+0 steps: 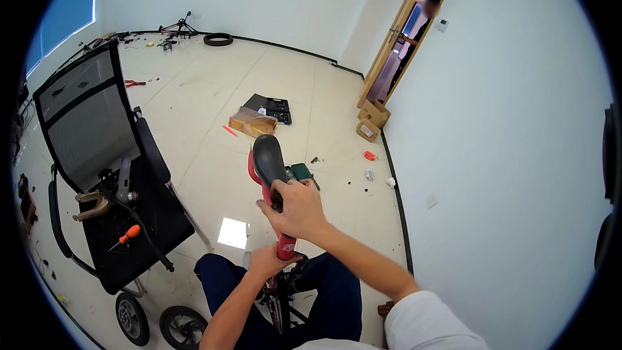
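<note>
A small red bicycle frame (286, 248) stands upright between my knees, with a black saddle (267, 158) at its far end. My right hand (299, 209) is closed round the near, narrow end of the saddle, its thumb on the left side. What lies under those fingers is hidden. Lower down, my left hand (266, 263) grips the red frame at its near tube. Dark parts of the bicycle below that hand are partly covered by my arm and legs.
At left, a black mesh chair (97, 116) carries bicycle parts and an orange-handled screwdriver (129, 233). Two small wheels (131, 319) stand beside it. Ahead lie a green case (303, 174), a cardboard box (251, 122) and a black toolbox (278, 110). A person (409, 45) is in the doorway.
</note>
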`<action>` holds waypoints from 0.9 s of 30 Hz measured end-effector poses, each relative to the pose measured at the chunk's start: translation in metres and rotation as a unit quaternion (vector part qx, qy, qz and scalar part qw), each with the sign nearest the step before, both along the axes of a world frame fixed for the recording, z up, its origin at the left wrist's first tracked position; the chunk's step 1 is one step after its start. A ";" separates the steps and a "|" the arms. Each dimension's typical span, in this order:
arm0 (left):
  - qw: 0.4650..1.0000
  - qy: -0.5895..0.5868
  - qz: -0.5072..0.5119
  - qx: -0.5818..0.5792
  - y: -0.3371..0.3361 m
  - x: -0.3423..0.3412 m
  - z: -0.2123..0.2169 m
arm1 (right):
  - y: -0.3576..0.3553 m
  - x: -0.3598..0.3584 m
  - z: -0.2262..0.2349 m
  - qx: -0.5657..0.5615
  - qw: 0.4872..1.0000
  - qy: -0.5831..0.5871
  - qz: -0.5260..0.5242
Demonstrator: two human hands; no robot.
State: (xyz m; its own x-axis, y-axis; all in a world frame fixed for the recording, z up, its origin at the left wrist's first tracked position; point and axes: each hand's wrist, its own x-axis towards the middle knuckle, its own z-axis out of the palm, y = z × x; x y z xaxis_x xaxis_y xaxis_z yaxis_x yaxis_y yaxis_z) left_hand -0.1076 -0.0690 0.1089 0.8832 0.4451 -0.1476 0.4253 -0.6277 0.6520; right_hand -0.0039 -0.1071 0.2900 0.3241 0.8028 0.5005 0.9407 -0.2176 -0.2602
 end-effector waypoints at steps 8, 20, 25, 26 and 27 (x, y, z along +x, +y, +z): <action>0.997 -0.045 -0.014 -0.055 0.014 -0.008 -0.012 | 0.005 0.029 -0.014 0.100 0.964 0.139 0.205; 0.997 -0.069 0.039 -0.004 -0.002 0.003 -0.009 | -0.023 -0.008 -0.009 0.196 0.960 0.143 -0.137; 0.996 -0.080 0.046 0.005 -0.018 0.015 -0.014 | -0.027 -0.014 -0.017 0.294 0.906 0.185 -0.243; 0.996 -0.079 0.041 -0.008 -0.018 0.014 -0.013 | -0.028 -0.012 -0.018 0.287 0.908 0.215 -0.218; 0.996 -0.079 0.036 -0.021 -0.014 0.013 -0.012 | -0.030 -0.009 -0.018 0.280 0.908 0.244 -0.193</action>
State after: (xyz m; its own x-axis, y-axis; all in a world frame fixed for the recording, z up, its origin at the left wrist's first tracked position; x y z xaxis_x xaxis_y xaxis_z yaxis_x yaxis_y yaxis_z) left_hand -0.0951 -0.0832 0.0969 0.8627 0.5049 -0.0293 0.3586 -0.5696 0.7396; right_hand -0.0130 -0.1370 0.2718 0.8200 0.2470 0.5163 0.5656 -0.2114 -0.7972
